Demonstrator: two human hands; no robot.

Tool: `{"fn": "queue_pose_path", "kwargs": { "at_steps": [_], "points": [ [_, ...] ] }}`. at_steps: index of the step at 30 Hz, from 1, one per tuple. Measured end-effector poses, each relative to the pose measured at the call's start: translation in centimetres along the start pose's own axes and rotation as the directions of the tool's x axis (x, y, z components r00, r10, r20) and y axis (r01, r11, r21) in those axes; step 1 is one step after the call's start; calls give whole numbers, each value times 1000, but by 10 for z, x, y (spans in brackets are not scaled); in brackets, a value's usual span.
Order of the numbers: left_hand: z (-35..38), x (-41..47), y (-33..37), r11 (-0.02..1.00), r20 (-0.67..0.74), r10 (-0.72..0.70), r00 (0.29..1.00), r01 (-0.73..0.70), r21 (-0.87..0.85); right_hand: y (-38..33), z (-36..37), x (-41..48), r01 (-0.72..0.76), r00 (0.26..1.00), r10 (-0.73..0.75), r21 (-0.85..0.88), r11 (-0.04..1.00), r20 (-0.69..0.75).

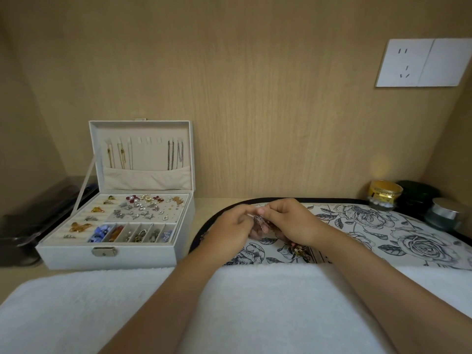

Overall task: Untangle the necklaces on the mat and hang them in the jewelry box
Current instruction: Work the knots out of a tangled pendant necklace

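tangled necklaces (pixel 260 221) at frame centre, over floral mat (pixel 383 226), gold end trailing down near mat. left hand (pixel 229 222), right hand (pixel 291 221) both pinching chain, fingers (pixel 270 208) curled, tips pressed together. open jewelry box (pixel 115 254) left of centre on counter (pixel 20 275), hung chains (pixel 176 154) in lid. white towel (pixel 229 302) along bottom.

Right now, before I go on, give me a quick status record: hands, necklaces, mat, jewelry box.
left hand: pinches the tangled necklaces
right hand: pinches the same tangle, above the floral mat
on mat: gold-coloured cluster lies under the right wrist
jewelry box: open, left of the mat, lid upright
lid hooks: gold chains hang at left, dark chains at right, middle hooks bare
hung from this tangle: nothing yet
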State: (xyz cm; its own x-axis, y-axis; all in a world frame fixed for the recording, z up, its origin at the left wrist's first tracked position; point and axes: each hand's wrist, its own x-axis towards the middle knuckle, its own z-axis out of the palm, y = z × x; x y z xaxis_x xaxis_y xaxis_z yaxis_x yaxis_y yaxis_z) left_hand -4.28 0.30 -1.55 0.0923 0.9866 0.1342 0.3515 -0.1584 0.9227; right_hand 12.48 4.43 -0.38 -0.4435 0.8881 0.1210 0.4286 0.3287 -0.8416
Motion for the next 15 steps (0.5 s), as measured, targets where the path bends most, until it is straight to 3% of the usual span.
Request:
{"fn": "queue_pose_path", "kwargs": {
  "at_steps": [10, 15],
  "points": [
    [-7, 5, -6, 995, -66, -18, 998, 24, 92, 0, 3, 1, -57, 994, 52, -54, 997, -93],
    [-7, 5, -6, 996, -67, -24, 997, 30, 89, -2, 3, 1, -136, 991, 135, -57, 989, -23]
  ]
}}
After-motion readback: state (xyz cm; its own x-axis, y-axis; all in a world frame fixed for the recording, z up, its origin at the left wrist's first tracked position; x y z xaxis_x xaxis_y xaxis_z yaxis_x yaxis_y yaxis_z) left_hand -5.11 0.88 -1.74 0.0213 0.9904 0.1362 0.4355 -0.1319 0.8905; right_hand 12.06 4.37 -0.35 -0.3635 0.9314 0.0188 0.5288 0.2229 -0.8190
